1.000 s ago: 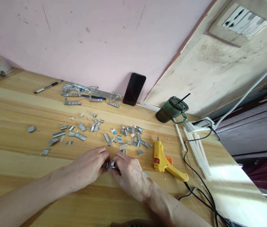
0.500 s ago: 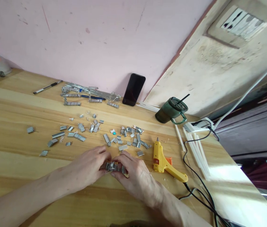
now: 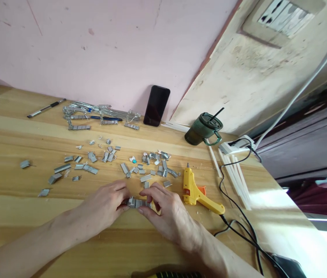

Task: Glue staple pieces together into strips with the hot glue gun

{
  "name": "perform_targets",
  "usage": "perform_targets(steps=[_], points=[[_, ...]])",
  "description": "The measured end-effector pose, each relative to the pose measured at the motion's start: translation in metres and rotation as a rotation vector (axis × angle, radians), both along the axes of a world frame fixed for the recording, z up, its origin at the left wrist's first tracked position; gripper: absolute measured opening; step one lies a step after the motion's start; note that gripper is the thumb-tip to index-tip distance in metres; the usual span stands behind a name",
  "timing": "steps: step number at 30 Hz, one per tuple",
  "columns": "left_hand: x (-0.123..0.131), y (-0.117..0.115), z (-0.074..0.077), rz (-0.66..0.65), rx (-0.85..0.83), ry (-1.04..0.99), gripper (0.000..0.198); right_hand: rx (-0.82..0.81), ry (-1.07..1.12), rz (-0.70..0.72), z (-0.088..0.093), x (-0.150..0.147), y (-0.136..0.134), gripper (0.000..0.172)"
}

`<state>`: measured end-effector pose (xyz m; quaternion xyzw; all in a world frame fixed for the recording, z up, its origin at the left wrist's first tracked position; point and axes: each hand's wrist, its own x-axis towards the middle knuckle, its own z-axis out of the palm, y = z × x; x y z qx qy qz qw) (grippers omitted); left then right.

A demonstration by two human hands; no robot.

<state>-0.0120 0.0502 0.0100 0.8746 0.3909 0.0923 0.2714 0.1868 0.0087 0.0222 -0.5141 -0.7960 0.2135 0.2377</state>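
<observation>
Between my two hands is a short strip of joined grey metal-looking pieces (image 3: 138, 203), held low over the wooden table. My left hand (image 3: 110, 200) pinches its left end, with the fingertips partly hidden behind the knuckles. At the right end, the thumb and fingers of my right hand (image 3: 166, 208) close around the strip. Many loose grey folded pieces (image 3: 145, 178) lie just beyond my hands, with another scatter (image 3: 86, 167) farther left. A yellow glue gun (image 3: 191, 187) rests on its side to the right of my right hand.
A phone (image 3: 157, 105) leans on the wall. Left of it lie thin metal rods (image 3: 94, 109), finished-looking grey strips (image 3: 79, 127) and a pen (image 3: 46, 108). To the right are a green mug (image 3: 200, 129), white sticks (image 3: 235, 179), a power strip (image 3: 236, 145) and black cables (image 3: 247, 227).
The view has shifted a little, so everything sits farther left. My right fingers have lifted and opened slightly on the strip, showing more of it. Both hands stay on it.
</observation>
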Motion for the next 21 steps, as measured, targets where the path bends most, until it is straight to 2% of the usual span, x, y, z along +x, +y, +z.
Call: perform_targets(steps=[13,21], points=[[0.000,0.001,0.004,-0.004,-0.012,0.029,0.015,0.006,0.012,-0.022,0.003,0.011,-0.006,0.021],[-0.004,0.003,-0.005,-0.006,-0.002,-0.002,0.020,-0.037,0.014,-0.048,0.013,0.020,-0.017,0.018]])
